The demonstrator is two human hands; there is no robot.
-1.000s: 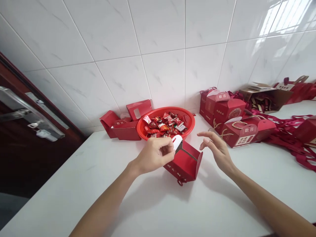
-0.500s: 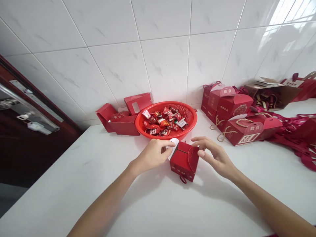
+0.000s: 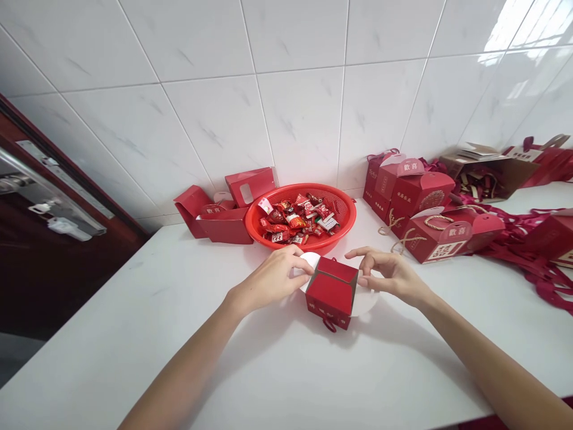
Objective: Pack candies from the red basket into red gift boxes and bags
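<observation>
A small red gift box [image 3: 330, 294] stands on the white table, a dark red ribbon loop at its front base. Its two inner top panels lie folded in, while the rounded side flaps are swung outward with their white undersides up. At the left flap, my left hand [image 3: 276, 276] has thumb and forefinger closed on its edge. My right hand [image 3: 388, 273] pinches the right flap between thumb and bent fingers. Just behind the box sits a red plastic basket [image 3: 347, 216] of wrapped candies [image 3: 295, 220].
Left of the basket lie opened red boxes [image 3: 226, 228]. Red boxes with rope handles [image 3: 441, 239] are stacked on the right, near dark red ribbons [image 3: 523, 251] and a cardboard carton [image 3: 519, 167]. A tiled wall [image 3: 299, 119] bounds the table's back.
The box's right flap, earlier lying over the top, is now turned outward to the right under my right hand. My left hand stays at the left flap. The view shifts slightly.
</observation>
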